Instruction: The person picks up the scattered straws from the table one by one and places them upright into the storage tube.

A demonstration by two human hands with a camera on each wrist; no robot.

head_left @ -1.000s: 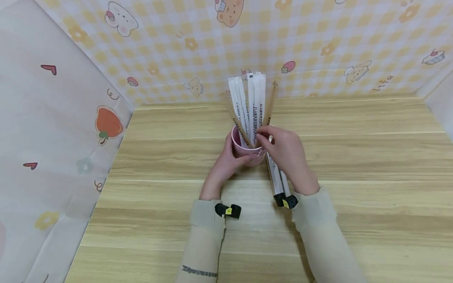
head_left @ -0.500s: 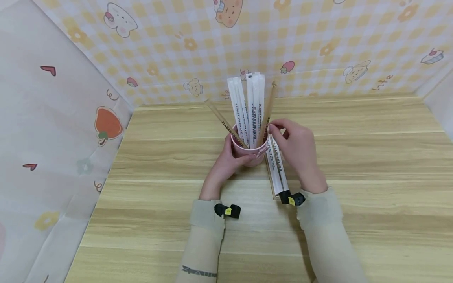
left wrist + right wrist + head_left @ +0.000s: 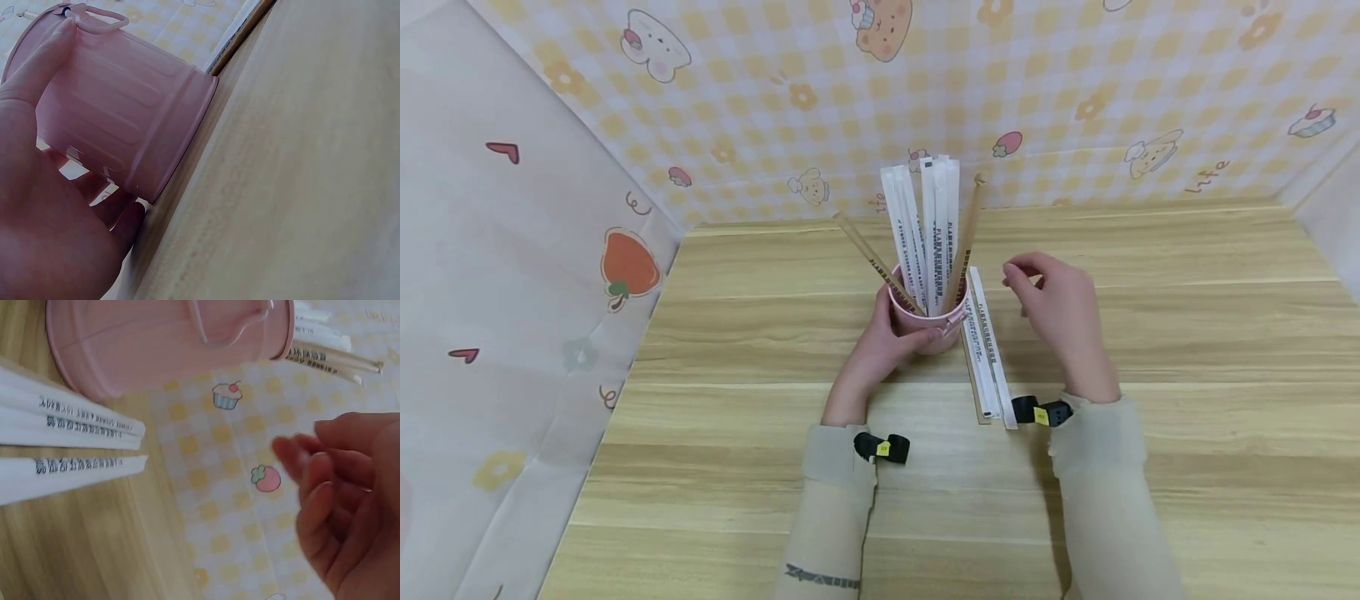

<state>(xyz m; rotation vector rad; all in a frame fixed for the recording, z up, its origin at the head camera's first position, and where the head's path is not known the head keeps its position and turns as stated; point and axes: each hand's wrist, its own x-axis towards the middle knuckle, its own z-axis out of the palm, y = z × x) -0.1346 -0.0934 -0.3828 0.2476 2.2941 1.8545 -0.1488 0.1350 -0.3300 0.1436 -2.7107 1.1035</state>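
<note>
A small pink metal bucket (image 3: 946, 337) stands upright on the table, and my left hand (image 3: 874, 354) grips its side. In the left wrist view the thumb lies along the bucket (image 3: 125, 94) near its rim. Several white paper-wrapped straws (image 3: 942, 212) stand in the bucket. With them are two brown-wrapped straws, one leaning left (image 3: 867, 250) and one leaning right (image 3: 972, 225). My right hand (image 3: 1060, 321) hovers to the right of the bucket, fingers loosely curled around nothing. Between that hand and the bucket lie several wrapped straws (image 3: 988, 358), white ones beside a brown edge.
The wooden table (image 3: 737, 350) meets a yellow checked backdrop (image 3: 737, 125) behind the bucket. A white patterned sheet (image 3: 535, 250) rises along the left side. The straws on the table reach close to the bucket's base.
My right hand has let go at the bucket's rim and moved right, away from it. One brown straw has tipped over to the left inside the bucket. The left hand has stayed put.
</note>
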